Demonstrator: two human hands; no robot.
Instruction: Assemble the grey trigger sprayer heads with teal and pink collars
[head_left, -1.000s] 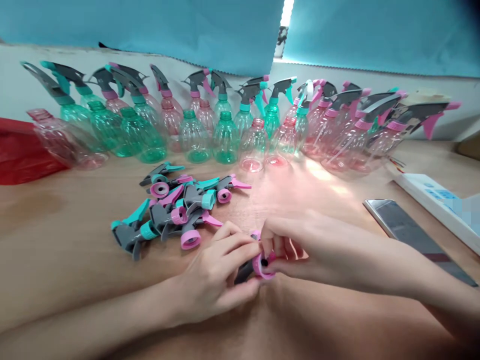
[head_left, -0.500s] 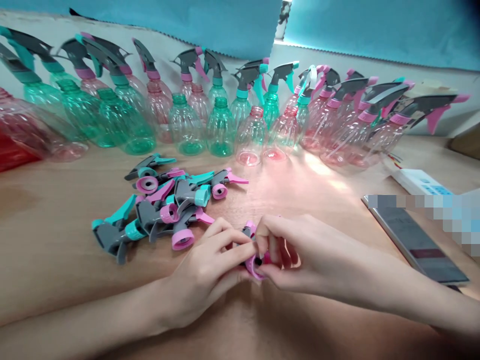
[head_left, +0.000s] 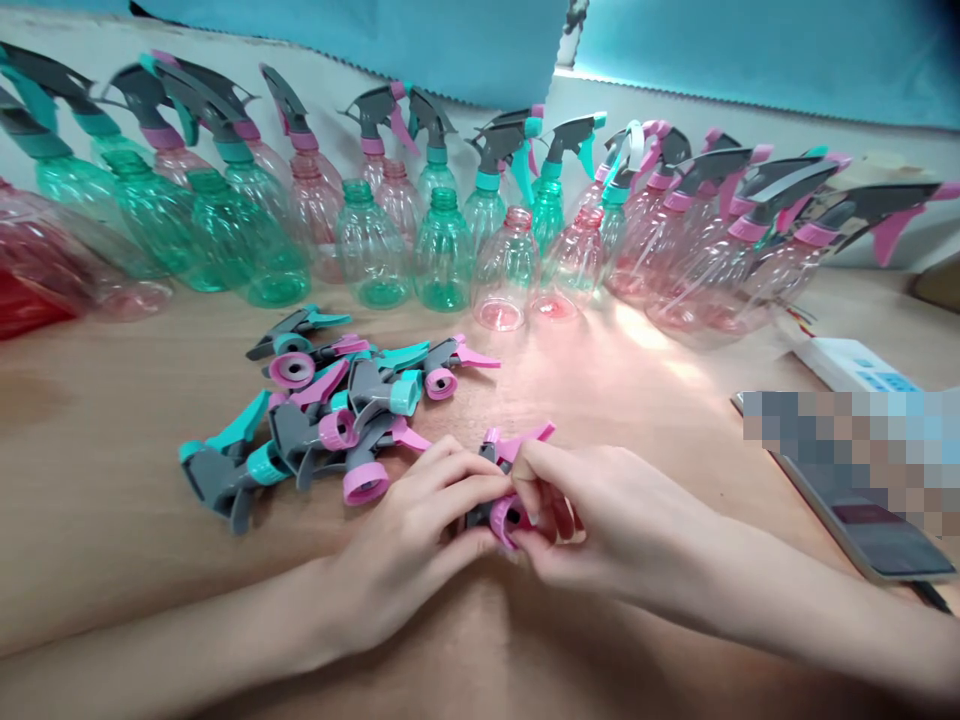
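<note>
Head view: the left hand (head_left: 409, 560) and right hand (head_left: 607, 535) share one spray head (head_left: 504, 515), low over the tabletop (head_left: 112, 430) beside the loose pile (head_left: 330, 410). The left grip is closed on its grey body and the right fingertips on the pink collar. It is a shallow pinch, so the head may slip and tumble into the pile.

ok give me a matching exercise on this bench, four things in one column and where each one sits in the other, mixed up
1 phone
2 pink-collared spray head
3 headless green bottle
4 pile of loose spray heads

a gripped between left hand and right hand
b heaped on the table, left of the hands
c lying flat near the table's right edge
d standing upright at the far side

Pairs: 1-c, 2-a, 3-d, 4-b
</note>
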